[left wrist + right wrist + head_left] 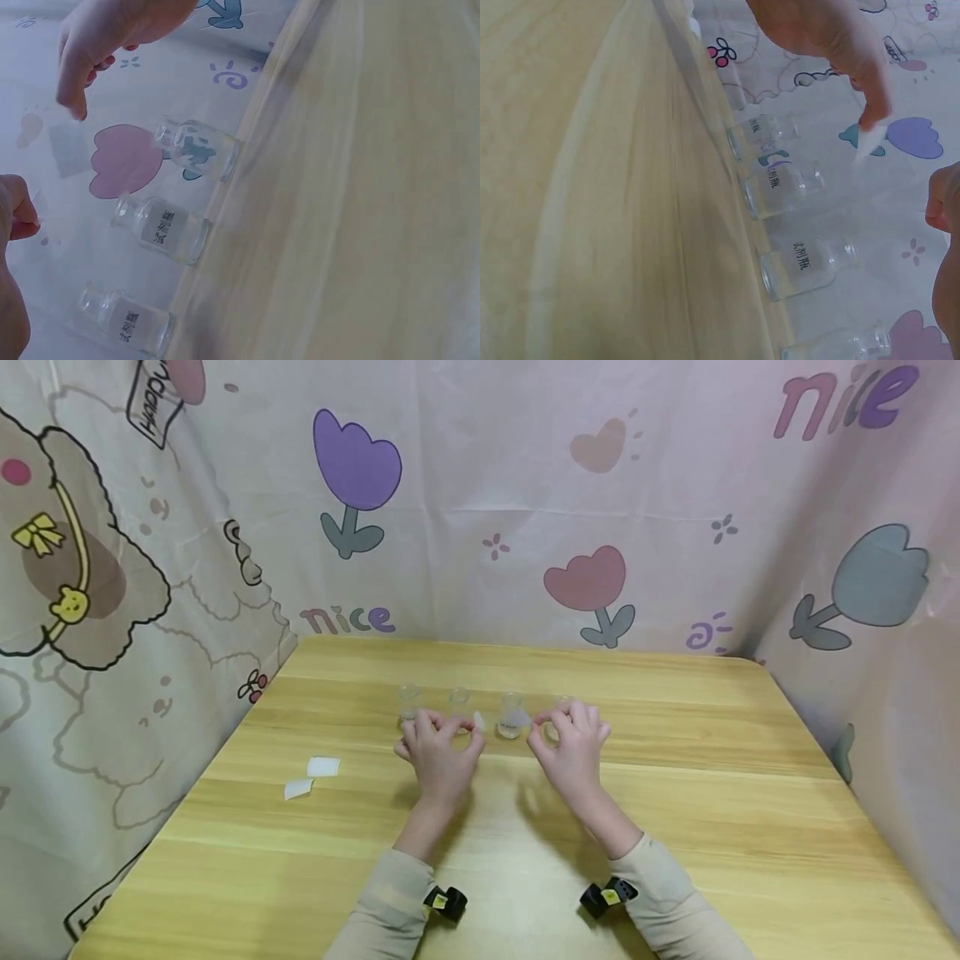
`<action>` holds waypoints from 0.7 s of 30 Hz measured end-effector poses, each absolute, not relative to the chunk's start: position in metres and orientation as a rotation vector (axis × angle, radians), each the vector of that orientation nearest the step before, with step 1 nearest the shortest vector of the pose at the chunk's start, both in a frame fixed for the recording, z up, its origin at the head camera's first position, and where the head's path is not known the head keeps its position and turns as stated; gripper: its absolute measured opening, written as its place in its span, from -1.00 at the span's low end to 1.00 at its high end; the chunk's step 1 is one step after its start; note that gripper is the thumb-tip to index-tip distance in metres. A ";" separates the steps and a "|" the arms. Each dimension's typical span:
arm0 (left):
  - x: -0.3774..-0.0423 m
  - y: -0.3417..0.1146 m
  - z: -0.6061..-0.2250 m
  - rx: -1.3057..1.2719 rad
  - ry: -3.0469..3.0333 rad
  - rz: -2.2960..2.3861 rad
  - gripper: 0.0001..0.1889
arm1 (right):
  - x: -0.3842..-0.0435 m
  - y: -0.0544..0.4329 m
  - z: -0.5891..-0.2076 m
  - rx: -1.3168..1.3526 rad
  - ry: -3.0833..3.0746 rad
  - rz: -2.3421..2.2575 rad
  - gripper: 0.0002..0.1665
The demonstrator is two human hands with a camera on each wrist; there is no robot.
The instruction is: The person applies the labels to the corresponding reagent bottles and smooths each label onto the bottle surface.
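Small clear glass bottles with narrow necks stand in a row on the table; one bottle (512,724) shows between the hands. Dark characters mark the labels on some, including one bottle (166,229) in the left wrist view; the rightmost bottle (201,152) shows no label there. My left hand (441,762) pinches a small white slip (868,142) between thumb and forefinger, above the bottles' near side. My right hand (573,752) pinches a thin translucent label (70,149) by its edge. Both hands partly hide bottles in the head view.
Two white paper pieces, one farther slip (323,767) and one nearer slip (297,789), lie left of the hands. The wooden table (712,827) meets a printed curtain (480,468) behind and at both sides.
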State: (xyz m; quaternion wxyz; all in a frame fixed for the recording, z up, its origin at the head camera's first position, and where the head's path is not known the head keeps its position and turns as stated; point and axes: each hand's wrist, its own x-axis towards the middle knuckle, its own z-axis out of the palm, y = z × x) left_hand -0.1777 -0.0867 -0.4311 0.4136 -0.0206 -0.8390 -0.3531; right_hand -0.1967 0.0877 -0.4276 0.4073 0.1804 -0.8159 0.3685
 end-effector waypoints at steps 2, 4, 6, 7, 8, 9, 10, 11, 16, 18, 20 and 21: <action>-0.177 -0.090 -0.429 -0.031 -2.120 -0.900 -0.92 | -0.196 0.088 -0.427 0.452 -2.047 0.923 -0.92; -0.176 -0.094 -0.427 -0.011 -2.125 -0.909 -0.91 | -0.196 0.088 -0.426 0.452 -2.046 0.916 -0.92; -0.176 -0.099 -0.423 0.014 -2.124 -0.915 -0.90 | -0.195 0.088 -0.425 0.455 -2.042 0.905 -0.92; -0.175 -0.102 -0.421 0.027 -2.119 -0.920 -0.89 | -0.195 0.088 -0.425 0.455 -2.042 0.897 -0.92; -0.175 -0.106 -0.418 0.038 -2.112 -0.921 -0.89 | -0.195 0.088 -0.424 0.456 -2.045 0.891 -0.92; -0.175 -0.110 -0.416 0.047 -2.103 -0.921 -0.88 | -0.195 0.088 -0.424 0.458 -2.048 0.885 -0.91; -0.174 -0.115 -0.415 0.056 -2.091 -0.920 -0.87 | -0.195 0.088 -0.423 0.460 -2.047 0.878 -0.92; -0.174 -0.120 -0.414 0.057 -2.078 -0.917 -0.87 | -0.194 0.088 -0.423 0.461 -2.047 0.870 -0.92; -0.176 -0.154 -0.412 0.063 -2.034 -0.913 -0.89 | -0.194 0.089 -0.423 0.462 -2.048 0.846 -0.92; -0.176 -0.169 -0.413 0.071 -2.025 -0.907 -0.91 | -0.194 0.088 -0.423 0.461 -2.045 0.842 -0.92; -0.176 -0.183 -0.414 0.079 -2.021 -0.899 -0.92 | -0.194 0.088 -0.423 0.463 -2.037 0.837 -0.93; -0.175 -0.190 -0.414 0.082 -2.021 -0.899 -0.92 | -0.194 0.088 -0.423 0.467 -2.032 0.835 -0.93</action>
